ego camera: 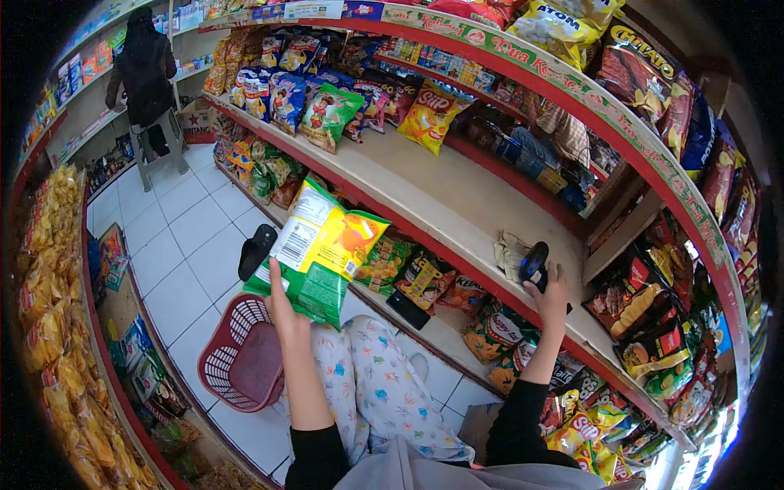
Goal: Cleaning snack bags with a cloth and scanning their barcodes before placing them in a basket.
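My left hand (285,300) holds up a green and yellow snack bag (352,236) with its printed back, which bears a barcode, facing me. The bag hangs over the aisle, in front of the shelf edge. At the right, my right hand (551,291) grips a black handheld barcode scanner (534,266) at the middle shelf (453,187). A crumpled pale cloth (509,252) lies on the shelf right beside the scanner. Part of the scanner's handle is hidden by my fingers.
A maroon plastic basket (242,395) stands on the tiled floor left of my legs, near a black sandal (256,251). A smartphone (408,309) rests on the bottom shelf. Snack bags (334,113) fill the shelf's far end. A person (144,67) is beside a stool (160,147) farther off.
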The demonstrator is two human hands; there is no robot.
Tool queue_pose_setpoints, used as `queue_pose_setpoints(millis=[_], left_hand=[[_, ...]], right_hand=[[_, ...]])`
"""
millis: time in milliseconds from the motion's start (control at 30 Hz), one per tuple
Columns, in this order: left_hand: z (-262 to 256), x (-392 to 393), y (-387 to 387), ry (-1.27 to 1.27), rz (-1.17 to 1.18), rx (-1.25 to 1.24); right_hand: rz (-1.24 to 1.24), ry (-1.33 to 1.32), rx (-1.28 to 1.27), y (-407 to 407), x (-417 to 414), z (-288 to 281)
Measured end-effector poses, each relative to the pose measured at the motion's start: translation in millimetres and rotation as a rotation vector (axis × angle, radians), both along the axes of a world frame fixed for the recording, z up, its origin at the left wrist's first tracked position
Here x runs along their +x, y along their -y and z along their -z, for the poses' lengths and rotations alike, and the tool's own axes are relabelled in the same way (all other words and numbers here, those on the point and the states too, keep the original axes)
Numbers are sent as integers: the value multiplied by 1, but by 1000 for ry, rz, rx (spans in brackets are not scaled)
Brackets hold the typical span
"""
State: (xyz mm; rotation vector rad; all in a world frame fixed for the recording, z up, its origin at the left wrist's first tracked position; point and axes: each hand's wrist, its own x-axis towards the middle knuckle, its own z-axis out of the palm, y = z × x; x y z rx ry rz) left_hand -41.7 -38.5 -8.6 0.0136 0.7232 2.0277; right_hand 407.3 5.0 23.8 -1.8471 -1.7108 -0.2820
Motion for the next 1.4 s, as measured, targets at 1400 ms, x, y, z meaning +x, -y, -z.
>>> queue_pose_setpoints(millis=[1400], left_hand=[[5, 44, -4, -698, 447, 12]], right_hand=[[-736, -1148, -414, 36, -223, 25]])
